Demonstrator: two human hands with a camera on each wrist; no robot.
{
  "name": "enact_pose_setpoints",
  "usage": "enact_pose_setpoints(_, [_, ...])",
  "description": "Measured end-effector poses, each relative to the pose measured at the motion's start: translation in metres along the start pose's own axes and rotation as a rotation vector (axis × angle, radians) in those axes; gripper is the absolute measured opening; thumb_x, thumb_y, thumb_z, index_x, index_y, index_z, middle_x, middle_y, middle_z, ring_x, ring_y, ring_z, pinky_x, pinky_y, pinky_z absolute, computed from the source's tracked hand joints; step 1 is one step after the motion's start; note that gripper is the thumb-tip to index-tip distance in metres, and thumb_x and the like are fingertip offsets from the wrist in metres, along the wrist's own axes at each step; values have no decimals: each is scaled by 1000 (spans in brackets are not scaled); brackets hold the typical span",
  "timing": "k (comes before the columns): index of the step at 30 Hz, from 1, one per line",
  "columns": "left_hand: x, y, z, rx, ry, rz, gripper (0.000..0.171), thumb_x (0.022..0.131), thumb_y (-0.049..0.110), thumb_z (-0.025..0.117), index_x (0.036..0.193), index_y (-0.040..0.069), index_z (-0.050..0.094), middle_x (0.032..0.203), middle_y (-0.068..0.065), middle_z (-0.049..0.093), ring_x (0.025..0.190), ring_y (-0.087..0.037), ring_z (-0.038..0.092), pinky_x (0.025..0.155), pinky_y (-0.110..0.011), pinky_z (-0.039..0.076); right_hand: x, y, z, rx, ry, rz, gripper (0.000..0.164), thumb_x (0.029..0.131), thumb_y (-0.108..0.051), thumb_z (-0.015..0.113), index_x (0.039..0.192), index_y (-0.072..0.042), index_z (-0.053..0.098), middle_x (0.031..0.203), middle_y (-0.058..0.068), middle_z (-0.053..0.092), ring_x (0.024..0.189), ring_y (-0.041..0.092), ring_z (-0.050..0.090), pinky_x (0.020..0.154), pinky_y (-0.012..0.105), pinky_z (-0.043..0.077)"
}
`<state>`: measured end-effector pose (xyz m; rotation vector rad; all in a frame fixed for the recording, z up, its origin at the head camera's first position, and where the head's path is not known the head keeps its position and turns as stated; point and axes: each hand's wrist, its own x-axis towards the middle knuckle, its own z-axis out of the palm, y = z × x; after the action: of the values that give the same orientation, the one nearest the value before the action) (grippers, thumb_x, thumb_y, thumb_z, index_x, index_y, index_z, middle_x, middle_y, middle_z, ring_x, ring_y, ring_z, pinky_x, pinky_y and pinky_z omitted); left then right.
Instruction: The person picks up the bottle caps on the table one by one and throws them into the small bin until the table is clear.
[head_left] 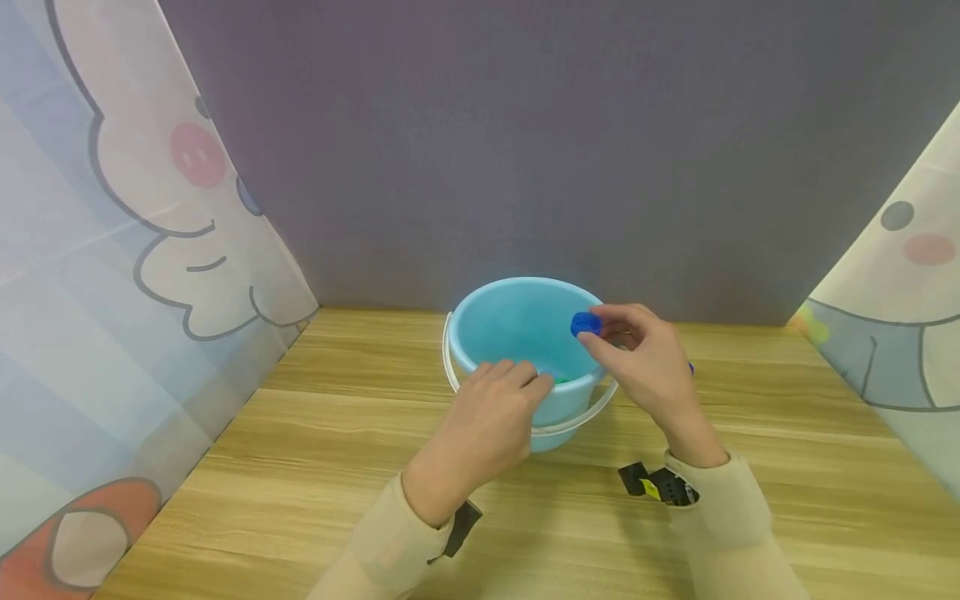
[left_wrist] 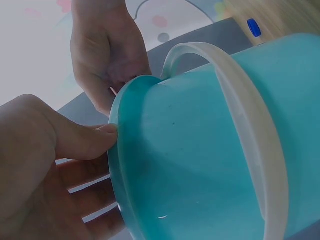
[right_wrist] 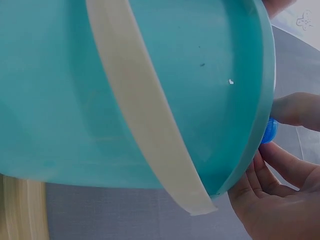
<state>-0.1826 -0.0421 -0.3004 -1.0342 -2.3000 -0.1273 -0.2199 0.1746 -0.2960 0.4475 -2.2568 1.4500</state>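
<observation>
A light blue bucket [head_left: 525, 333] with a white handle [head_left: 581, 423] stands upright on the wooden table. My left hand [head_left: 498, 408] grips its near rim, the thumb [left_wrist: 85, 137] on the outer wall and the fingers reaching over inside. Between thumb and fingers, my right hand [head_left: 648, 358] pinches a blue bottle cap [head_left: 586, 324] above the bucket's right rim. The right wrist view shows part of that bottle cap [right_wrist: 269, 131] beyond the rim. Something green [head_left: 561, 381] shows inside the bucket, mostly hidden by the left hand and the rim.
Another blue cap [left_wrist: 254, 27] lies on the table right of the bucket, largely covered by the right hand in the head view. A grey panel [head_left: 517, 150] rises behind the table [head_left: 300, 467]. Cartoon-printed cloths hang left [head_left: 135, 275] and right [head_left: 915, 292].
</observation>
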Motion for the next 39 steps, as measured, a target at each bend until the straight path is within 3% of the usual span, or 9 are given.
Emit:
enact_pose_setpoints(27, [-1,2,-2,-1,-18,-15,34,73,-2,76,104,10,70,89,1,65,75,-18,59,68,-29,47,0,1,6,28,8,-38,33,92,-11,74,121,3,68,107,13,62,93,14,63,84,16,52])
enact_pose_setpoints(39, [0,1,-1,-2,3,-8,31,72,-3,74,100,10,69,86,1,64,73,-18,58,66,-30,46,0,-4,9,69,3,-10,33,92,-10,74,121,3,69,108,14,62,95,16,62,86,16,52])
